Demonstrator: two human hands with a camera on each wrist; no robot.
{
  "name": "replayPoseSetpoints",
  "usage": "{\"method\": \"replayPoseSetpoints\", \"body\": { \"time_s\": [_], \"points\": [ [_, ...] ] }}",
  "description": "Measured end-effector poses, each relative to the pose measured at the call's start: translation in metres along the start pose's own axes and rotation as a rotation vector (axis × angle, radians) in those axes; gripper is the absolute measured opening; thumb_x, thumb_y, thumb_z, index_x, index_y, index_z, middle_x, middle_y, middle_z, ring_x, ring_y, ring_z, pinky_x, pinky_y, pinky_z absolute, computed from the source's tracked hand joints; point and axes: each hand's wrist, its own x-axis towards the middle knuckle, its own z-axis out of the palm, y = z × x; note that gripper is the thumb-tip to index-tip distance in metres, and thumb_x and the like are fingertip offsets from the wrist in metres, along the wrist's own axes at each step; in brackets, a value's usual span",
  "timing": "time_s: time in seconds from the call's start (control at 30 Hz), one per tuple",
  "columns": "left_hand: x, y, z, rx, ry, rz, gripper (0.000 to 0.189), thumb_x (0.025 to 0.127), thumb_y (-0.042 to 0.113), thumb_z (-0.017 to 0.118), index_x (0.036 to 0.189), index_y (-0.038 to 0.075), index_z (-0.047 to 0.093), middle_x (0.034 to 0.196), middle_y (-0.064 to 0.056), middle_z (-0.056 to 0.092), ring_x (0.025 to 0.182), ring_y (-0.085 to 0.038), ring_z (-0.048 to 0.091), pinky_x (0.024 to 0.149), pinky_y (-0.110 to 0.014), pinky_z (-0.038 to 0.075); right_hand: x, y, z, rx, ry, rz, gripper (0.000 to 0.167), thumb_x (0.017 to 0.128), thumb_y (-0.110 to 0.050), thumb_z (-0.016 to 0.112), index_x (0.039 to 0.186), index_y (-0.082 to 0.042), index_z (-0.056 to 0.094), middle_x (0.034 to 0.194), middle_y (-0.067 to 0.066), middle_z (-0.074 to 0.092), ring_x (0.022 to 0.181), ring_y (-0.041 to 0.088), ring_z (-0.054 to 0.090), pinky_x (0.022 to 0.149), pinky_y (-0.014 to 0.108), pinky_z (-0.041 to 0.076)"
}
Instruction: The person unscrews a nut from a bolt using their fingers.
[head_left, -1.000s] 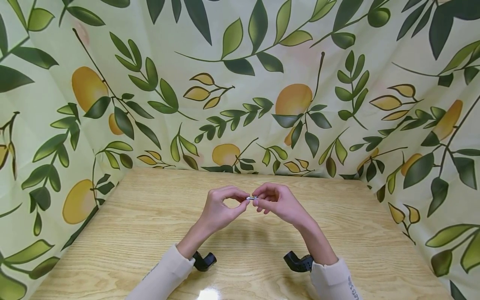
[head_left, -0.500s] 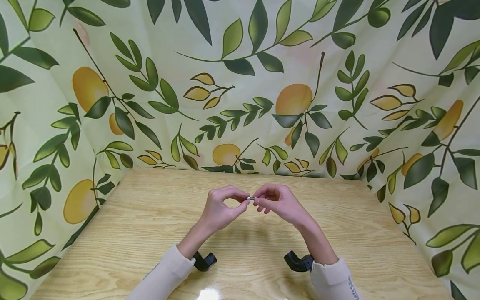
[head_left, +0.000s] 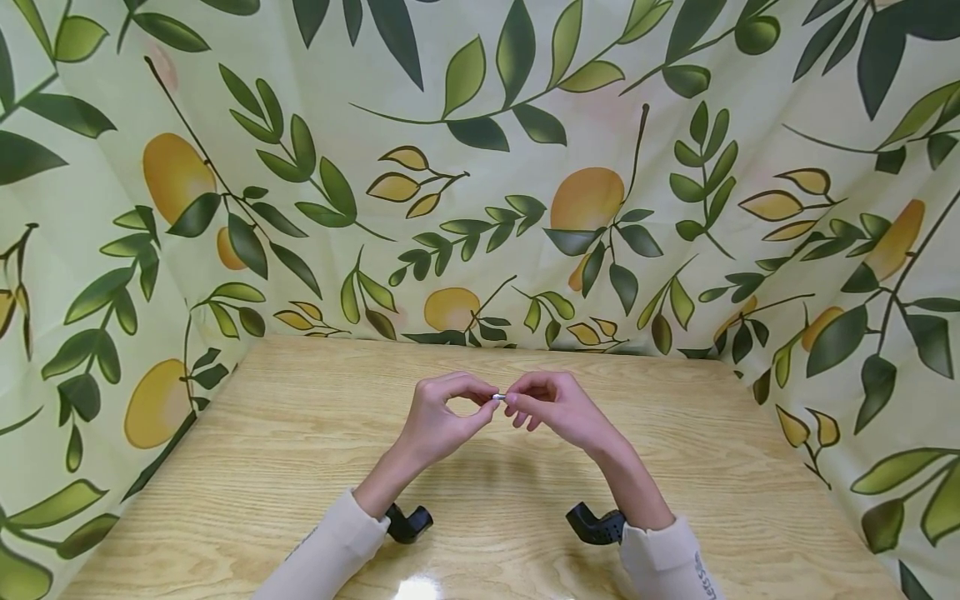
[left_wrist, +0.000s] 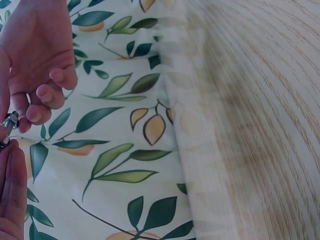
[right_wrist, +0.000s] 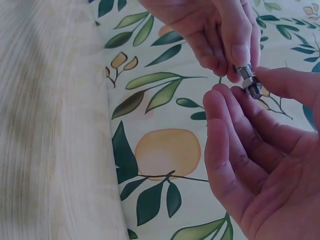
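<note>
Leaf-patterned cloth (head_left: 510, 167) backs a wooden table (head_left: 315, 450). Toward seven o'clock, the left hand (head_left: 435, 421) pinches a metal bolt (right_wrist: 245, 72) (small, at six o'clock); toward five, the right hand (head_left: 561, 408) pinches the nut (right_wrist: 249, 83) on its thread.

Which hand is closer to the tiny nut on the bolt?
The right hand: its fingertips are right at the nut. The left hand pinches the other end of the bolt, a bit farther from the nut.
</note>
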Motion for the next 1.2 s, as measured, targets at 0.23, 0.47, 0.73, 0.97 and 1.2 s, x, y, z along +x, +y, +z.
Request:
{"method": "replayPoseSetpoints", "body": {
  "time_s": [0.23, 0.47, 0.73, 0.97, 1.2],
  "points": [
    [0.0003, 0.0012, 0.0, 0.007, 0.002, 0.001, 0.012, 0.085, 0.002, 0.081, 0.094, 0.009, 0.081, 0.088, -0.003, 0.08, 0.077, -0.013, 0.075, 0.074, -0.032, 0.064, -0.0006, -0.001, 0.0009, 0.006, 0.017, 0.001, 0.024, 0.098, -0.016, 0.071, 0.111, 0.003, 0.068, 0.093, 0.011, 0.073, 0.077, 0.017, 0.071, 0.069, 0.029, 0.062],
    [-0.0003, 0.0003, 0.0002, 0.01, 0.01, 0.006, 0.012, 0.085, 0.001, 0.081, 0.093, 0.01, 0.081, 0.087, -0.002, 0.08, 0.076, -0.013, 0.075, 0.071, -0.032, 0.064, -0.0008, -0.001, -0.001, -0.006, 0.016, 0.012, 0.028, 0.1, -0.022, 0.068, 0.113, 0.002, 0.069, 0.094, 0.014, 0.074, 0.076, 0.019, 0.071, 0.069, 0.033, 0.062],
    [-0.0007, -0.0005, 0.0004, 0.009, 0.012, 0.002, 0.012, 0.085, 0.001, 0.08, 0.094, 0.01, 0.081, 0.087, -0.002, 0.08, 0.076, -0.012, 0.075, 0.072, -0.031, 0.064, -0.0011, -0.0008, -0.0013, 0.004, 0.014, 0.01, 0.025, 0.101, -0.02, 0.067, 0.109, 0.003, 0.07, 0.095, 0.02, 0.073, 0.078, 0.022, 0.072, 0.069, 0.032, 0.063],
    [-0.0003, -0.0006, 0.001, 0.008, 0.012, 0.0, 0.012, 0.084, 0.002, 0.081, 0.093, 0.01, 0.081, 0.087, -0.001, 0.08, 0.076, -0.011, 0.075, 0.072, -0.03, 0.063, -0.0018, -0.0006, -0.0009, 0.022, 0.018, 0.009, 0.026, 0.099, -0.016, 0.07, 0.114, 0.004, 0.065, 0.1, 0.027, 0.071, 0.077, 0.017, 0.071, 0.071, 0.036, 0.063],
    [-0.0005, 0.0, 0.001, 0.009, 0.012, 0.004, 0.012, 0.084, 0.001, 0.081, 0.093, 0.009, 0.081, 0.087, -0.003, 0.08, 0.077, -0.012, 0.075, 0.073, -0.03, 0.064, -0.0008, 0.0014, -0.0019, -0.013, 0.002, -0.006, 0.027, 0.103, -0.023, 0.063, 0.112, 0.002, 0.07, 0.094, 0.018, 0.074, 0.077, 0.022, 0.072, 0.069, 0.034, 0.063]
  ]
}}
